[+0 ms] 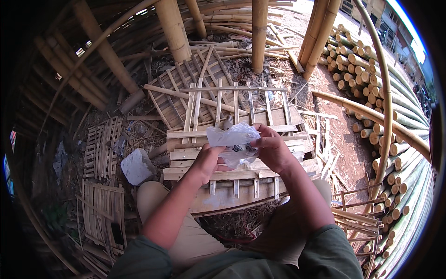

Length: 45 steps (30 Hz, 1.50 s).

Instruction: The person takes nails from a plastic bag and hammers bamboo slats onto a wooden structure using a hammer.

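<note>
A clear, crumpled plastic bag (231,135) is held up in front of me between both hands. My left hand (206,162) grips its left side, with the fingers partly behind the plastic. My right hand (273,147) pinches the bag's right edge between thumb and fingers. Small dark things show inside the bag, too blurred to name. Below it lies a slatted bamboo panel (237,176) across a wooden board (209,202) before my knees. Just beyond the bag is a small grey-brown object (227,122), partly hidden, whose kind I cannot make out.
A pale block (138,166) sits by my left knee, near small slatted panels (103,146). Another slatted panel (172,95) lies farther off among bamboo posts (259,37). Stacked bamboo poles (395,158) fill the right, with a slanting pole (371,114) in front.
</note>
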{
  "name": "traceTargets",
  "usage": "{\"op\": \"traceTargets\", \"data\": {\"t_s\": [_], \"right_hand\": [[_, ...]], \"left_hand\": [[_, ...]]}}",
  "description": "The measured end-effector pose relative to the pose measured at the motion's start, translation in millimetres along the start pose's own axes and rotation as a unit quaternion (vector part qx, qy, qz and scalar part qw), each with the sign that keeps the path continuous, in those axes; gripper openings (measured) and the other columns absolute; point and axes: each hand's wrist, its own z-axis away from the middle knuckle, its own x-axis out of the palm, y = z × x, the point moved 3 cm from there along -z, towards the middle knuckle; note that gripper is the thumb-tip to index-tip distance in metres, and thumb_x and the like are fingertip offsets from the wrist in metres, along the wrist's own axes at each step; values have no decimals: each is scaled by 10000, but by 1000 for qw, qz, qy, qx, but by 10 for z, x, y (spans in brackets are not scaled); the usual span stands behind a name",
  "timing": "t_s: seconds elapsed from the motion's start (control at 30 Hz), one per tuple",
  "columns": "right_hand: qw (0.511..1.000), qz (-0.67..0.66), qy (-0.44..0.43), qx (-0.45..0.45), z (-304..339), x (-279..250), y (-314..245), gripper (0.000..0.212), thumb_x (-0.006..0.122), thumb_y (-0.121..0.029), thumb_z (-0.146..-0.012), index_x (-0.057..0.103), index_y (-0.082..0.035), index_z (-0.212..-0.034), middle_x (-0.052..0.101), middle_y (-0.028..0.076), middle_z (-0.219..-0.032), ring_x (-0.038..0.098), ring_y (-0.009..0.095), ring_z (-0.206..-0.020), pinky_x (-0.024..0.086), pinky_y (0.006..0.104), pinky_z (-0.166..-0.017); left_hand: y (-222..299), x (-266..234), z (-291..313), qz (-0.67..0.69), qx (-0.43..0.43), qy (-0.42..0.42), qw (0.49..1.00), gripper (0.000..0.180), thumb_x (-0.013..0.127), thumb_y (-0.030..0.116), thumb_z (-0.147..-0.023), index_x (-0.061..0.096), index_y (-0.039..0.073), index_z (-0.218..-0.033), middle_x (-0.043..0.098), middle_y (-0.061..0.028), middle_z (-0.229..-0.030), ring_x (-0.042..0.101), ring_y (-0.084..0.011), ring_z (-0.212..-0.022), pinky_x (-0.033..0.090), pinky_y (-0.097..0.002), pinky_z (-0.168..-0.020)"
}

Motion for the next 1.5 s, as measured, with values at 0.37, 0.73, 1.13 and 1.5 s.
{"op": "traceTargets", "data": {"t_s": [0.37, 0.73, 1.13, 1.5], "right_hand": [[792, 541, 84, -271, 108, 262, 1, 304, 438, 185, -601, 609, -12, -758, 494, 118, -1046, 574, 267, -925, 464, 286, -761], [830, 467, -50, -301, 135, 269, -101, 213, 575, 148, -612, 602, -45, -697, 496, 138, -1279, 615, 245, -1066, 497, 282, -782], [669, 679, 90, -289, 142, 278, 0, 384, 552, 123, -632, 735, -133, -853, 561, 174, -1217, 679, 351, -797, 547, 426, -660], [634, 718, 75, -275, 163, 285, 5, 192, 658, -79, -739, 750, -129, -900, 567, 193, -1217, 681, 368, -749, 566, 433, -651]], "left_hand": [[-64, 107, 34, 196, -7, -91, 976, 511, 488, 201, -804, 494, 63, -1296, 575, -93, -1217, 583, -279, -1161, 503, -580, -919], [-65, 52, 62, 206, -34, -124, 970, 566, 483, 220, -779, 483, 55, -1321, 590, -109, -1258, 609, -297, -1121, 516, -570, -907], [-44, 174, 109, 150, -1, -91, 984, 606, 502, 79, -697, 489, 93, -1303, 574, -68, -1196, 582, -219, -1100, 507, -471, -937], [-104, 119, 65, 115, 22, -62, 991, 488, 522, 50, -714, 556, 51, -1201, 609, -64, -1108, 602, -188, -1047, 498, -404, -902]]}}
